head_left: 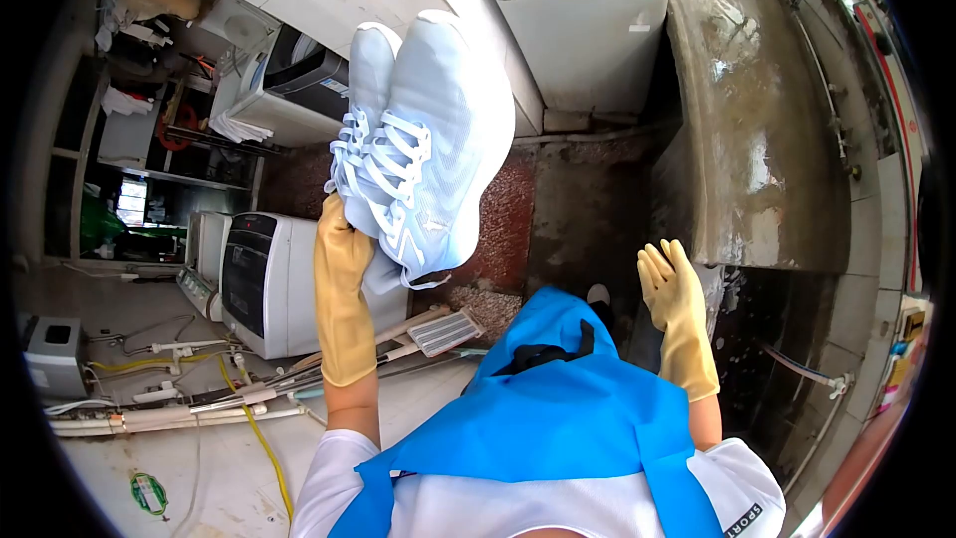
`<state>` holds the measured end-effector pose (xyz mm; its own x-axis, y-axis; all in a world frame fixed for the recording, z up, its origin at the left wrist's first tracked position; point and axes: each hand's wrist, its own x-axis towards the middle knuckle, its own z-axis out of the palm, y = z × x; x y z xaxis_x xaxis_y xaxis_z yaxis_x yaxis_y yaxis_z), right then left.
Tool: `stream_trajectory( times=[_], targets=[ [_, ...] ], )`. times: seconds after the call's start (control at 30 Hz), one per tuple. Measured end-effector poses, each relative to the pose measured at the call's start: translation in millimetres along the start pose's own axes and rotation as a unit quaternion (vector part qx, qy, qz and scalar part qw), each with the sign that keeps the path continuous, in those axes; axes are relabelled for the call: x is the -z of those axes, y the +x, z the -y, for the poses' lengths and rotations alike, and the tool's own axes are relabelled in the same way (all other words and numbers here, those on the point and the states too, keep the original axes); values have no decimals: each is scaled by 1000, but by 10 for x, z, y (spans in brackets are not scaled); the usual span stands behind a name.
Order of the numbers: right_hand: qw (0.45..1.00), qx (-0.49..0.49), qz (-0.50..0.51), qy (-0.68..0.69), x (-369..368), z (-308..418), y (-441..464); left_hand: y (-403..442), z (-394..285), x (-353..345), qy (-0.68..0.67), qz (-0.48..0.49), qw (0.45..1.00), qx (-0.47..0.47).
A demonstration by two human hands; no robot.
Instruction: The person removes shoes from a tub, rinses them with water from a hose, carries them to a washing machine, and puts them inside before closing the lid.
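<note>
A pair of pale blue-white sneakers (438, 130) with white laces is held up side by side, toes toward the top of the view. My left hand (344, 249), in a yellow rubber glove, is closed on the pair at the heel end; its fingertips are partly hidden behind the shoes. On the right, my right hand (672, 289) wears a matching glove. Its fingers are stretched out and it holds nothing, beside the edge of a wet stone-like counter (767, 159). A blue apron (558, 399) covers my front.
A white top-loading washing machine (583, 40) stands ahead. Another washer (274, 279) is at the left, near pipes and a yellow hose (257, 428). A water tap (839, 382) with a hose sits on the right wall. The floor (578, 209) is dark and wet.
</note>
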<state>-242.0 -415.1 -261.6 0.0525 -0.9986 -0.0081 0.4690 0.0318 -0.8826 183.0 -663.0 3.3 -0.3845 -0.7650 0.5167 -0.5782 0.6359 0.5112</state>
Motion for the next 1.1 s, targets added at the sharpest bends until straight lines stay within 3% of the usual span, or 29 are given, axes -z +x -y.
stream_trajectory(
  times=[0.1, 0.3, 0.4, 0.5, 0.7, 0.9, 0.93, 0.97, 1.1],
  targets=[
    [998, -51, -24, 10, 38, -58, -7, 22, -55, -72, -17, -10, 1000, 15],
    [989, 107, 70, -80, -78, 44, -13, 11, -52, -98, -45, -19, 998, 34],
    [997, -12, -76, 27, -77, -48, -75, 7, -52, -92, -48, -21, 998, 29],
    [991, -76, -102, 29, -41, -42, -94, 13, -86, -92, -45, -15, 999, 27],
    [991, 96, 57, -71, 6, 7, -83, -27, -62, -67, -45, -18, 999, 23],
    [991, 90, 53, -87, -231, 310, 2, 22, -153, -83, -33, -14, 999, 28],
    [972, -46, -207, 98, -545, 627, 162, 33, -150, -72, -24, 2, 1000, 14],
    [836, -177, -443, 271, -703, 800, 248, 42, -161, -66, -14, 17, 1000, 1],
    [833, -167, -439, 291, -597, 597, 147, 47, -228, -81, 1, 2, 1000, 2]
  ],
)
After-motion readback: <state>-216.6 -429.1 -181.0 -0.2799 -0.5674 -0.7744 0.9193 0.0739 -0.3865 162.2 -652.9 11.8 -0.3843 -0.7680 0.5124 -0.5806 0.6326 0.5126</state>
